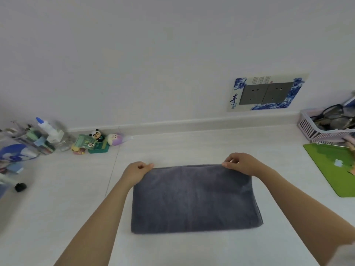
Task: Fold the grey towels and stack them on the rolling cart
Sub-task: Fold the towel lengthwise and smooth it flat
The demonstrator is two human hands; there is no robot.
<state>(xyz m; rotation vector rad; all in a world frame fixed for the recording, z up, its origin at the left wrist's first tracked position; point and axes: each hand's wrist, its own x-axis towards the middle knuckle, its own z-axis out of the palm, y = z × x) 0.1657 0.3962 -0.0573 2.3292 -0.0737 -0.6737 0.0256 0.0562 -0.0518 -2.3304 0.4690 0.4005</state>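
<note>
You have one grey towel (194, 198) in view, folded into a flat rectangle and lying on the white desk (57, 208) directly in front of you. Both of your hands are at its far edge, one at each far corner. Your left hand (137, 170) has its fingers curled and its thumb pinching the far-left corner of the towel. Your right hand (240, 163) pinches the far-right corner between thumb and curled fingers.

The towel's near edge and right edge show stacked layers; its left edge is a smooth fold. The towel lies well back from the desk's near edge.

Left of the towel the desk is bare as far as a cluster against the wall: one glue bottle with a blue cap (47, 127), one panda figurine (97, 134), one purple plush toy (115, 139) and one green tray (98, 144). One small black cap (20, 187) lies further left. Right of the towel lie one green mat (332, 169) and, beyond it, one white slatted basket (317, 129) holding dark items. On the wall beyond the towel's far-right corner, two grey sockets (266, 93) sit in one blue-and-white frame.
</note>
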